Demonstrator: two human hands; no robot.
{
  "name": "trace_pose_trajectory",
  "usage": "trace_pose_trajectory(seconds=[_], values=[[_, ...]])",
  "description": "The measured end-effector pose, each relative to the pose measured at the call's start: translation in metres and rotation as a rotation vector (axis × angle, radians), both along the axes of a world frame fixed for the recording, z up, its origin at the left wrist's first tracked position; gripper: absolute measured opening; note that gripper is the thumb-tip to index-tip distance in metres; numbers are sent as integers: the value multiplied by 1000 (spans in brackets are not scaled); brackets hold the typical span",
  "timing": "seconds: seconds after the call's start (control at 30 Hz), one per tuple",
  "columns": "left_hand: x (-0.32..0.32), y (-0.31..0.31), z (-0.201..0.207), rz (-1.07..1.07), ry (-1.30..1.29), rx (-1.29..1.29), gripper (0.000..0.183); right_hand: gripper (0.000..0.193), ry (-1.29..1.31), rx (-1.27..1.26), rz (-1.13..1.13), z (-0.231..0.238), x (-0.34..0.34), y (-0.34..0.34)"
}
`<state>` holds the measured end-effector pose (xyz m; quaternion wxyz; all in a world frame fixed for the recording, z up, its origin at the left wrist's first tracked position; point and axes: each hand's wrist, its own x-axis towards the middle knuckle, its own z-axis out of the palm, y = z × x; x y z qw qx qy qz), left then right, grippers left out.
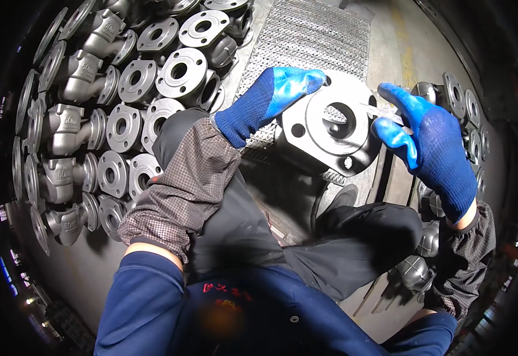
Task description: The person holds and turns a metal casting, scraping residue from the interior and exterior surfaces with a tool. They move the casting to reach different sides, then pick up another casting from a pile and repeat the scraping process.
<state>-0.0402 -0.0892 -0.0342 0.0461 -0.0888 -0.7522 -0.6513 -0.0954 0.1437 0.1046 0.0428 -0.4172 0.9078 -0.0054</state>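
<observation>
A grey cast-metal valve body with a round flange, a large central bore and several bolt holes is tilted in front of me. My left hand, in a blue coated glove, grips the flange's upper left edge, thumb and fingers closed over the rim by a bolt hole. My right hand, gloved alike, is at the flange's right side. Between its thumb and forefinger it pinches a thin, pale, pointed tool, whose tip reaches the flange's right edge; its exact kind I cannot make out. The valve's underside is hidden.
Stacked flanged valve bodies fill the left side in rows. More castings stand at the right, some low beside my knee. A patterned metal plate lies on the floor beyond the valve. My legs are bent around the work.
</observation>
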Motion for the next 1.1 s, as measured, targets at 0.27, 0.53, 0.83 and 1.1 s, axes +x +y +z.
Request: trace_pose_trajectory(seconds=[0.27, 0.53, 0.83, 1.1], values=[[0, 4, 3, -6, -92, -17, 35, 37, 233, -42, 250, -7, -17, -8], [-1, -7, -22, -19, 286, -196, 30, 36, 249, 321, 275, -2, -26, -36], [-1, -1, -13, 29, 116, -124, 33, 28, 255, 375, 488, -5, -45, -56], [-6, -6, -26, 56, 589, -428, 29, 31, -567, -791, -198, -23, -44, 19]])
